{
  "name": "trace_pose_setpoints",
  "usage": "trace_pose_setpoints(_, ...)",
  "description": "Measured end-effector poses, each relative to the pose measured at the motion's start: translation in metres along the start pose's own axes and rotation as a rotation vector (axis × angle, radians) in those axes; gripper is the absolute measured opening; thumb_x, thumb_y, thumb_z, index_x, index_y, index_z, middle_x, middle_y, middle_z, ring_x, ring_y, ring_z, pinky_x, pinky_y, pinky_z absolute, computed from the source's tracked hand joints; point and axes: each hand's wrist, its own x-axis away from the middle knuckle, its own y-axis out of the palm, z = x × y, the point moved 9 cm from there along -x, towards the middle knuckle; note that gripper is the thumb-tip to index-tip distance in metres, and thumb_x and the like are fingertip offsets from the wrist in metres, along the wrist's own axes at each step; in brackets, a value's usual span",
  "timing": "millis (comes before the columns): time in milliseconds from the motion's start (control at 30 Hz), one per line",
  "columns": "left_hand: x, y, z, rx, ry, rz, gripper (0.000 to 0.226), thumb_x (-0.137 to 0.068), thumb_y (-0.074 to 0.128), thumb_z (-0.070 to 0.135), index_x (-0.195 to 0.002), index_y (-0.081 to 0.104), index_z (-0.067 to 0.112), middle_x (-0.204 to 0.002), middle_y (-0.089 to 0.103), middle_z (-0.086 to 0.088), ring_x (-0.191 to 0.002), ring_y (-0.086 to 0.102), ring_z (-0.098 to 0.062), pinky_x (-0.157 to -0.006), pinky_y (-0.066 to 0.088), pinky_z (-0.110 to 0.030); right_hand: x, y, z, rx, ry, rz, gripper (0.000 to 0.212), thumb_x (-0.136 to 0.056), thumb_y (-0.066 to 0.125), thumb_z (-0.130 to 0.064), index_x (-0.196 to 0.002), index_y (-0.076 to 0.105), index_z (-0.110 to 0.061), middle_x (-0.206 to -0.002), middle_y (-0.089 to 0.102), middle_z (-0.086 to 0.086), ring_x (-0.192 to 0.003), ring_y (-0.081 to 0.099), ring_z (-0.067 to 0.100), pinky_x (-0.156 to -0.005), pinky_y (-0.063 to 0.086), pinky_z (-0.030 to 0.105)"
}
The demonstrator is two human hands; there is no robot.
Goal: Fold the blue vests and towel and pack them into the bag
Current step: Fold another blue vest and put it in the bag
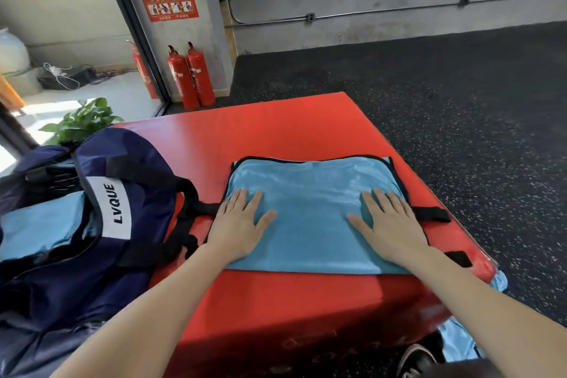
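Left hand (237,224) and right hand (388,222) lie flat (fingers straight, grasping nothing), pressing the folded blue vest (310,218).

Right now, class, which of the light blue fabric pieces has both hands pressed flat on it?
The folded blue vest on the red mat, under the left hand and right hand. The other lies inside the navy bag, untouched.

Two bare, sleeveless forearms; a dark shoe (418,360) with white sole edge below.
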Motion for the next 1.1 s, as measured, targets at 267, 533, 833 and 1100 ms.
trace_pose_setpoints(267,-0.040,-0.006,0.007,0.071,0.068,-0.013,0.081,-0.093,0.016,0.073,-0.159,0.024,0.027,-0.165,0.020,-0.009,-0.154,0.011,-0.023,-0.126,0.009,-0.038,-0.018,-0.004,0.006,-0.066,0.039,0.005,0.080,-0.096,0.021,-0.073,-0.159,0.019,-0.025,-0.167,0.015,0.004,-0.154,0.011,0.026,-0.125,0.006,0.043)
trace_pose_setpoints(533,0.028,-0.013,-0.004,0.232,0.064,-0.030,0.069,-0.098,0.039,0.064,-0.155,0.036,0.026,-0.164,0.024,0.002,-0.152,0.019,-0.016,-0.123,0.015,-0.031,0.013,-0.020,0.003,-0.208,-0.187,0.012,0.058,-0.094,0.052,-0.059,-0.139,0.052,-0.023,-0.144,0.050,-0.006,-0.133,0.046,0.017,-0.112,0.037,0.036)
trace_pose_setpoints(833,0.100,-0.046,-0.033,0.090,0.089,0.287,0.045,-0.093,0.046,0.050,-0.109,0.073,0.019,-0.111,0.065,0.003,-0.105,0.053,-0.024,-0.088,0.052,-0.042,0.053,-0.031,0.018,-0.300,-0.270,-0.051,0.025,-0.083,0.077,-0.044,-0.102,0.071,-0.029,-0.108,0.066,-0.015,-0.106,0.062,0.007,-0.100,0.045,0.028)
trace_pose_setpoints(1100,0.091,-0.041,-0.037,0.205,-0.036,0.307,0.032,-0.095,0.063,0.041,-0.106,0.072,0.012,-0.100,0.057,0.001,-0.097,0.059,-0.023,-0.087,0.052,-0.040,0.074,-0.044,0.018,-0.217,-0.344,-0.065,0.019,-0.076,0.073,-0.041,-0.095,0.070,-0.038,-0.100,0.063,-0.027,-0.101,0.051,-0.004,-0.095,0.043,0.024)
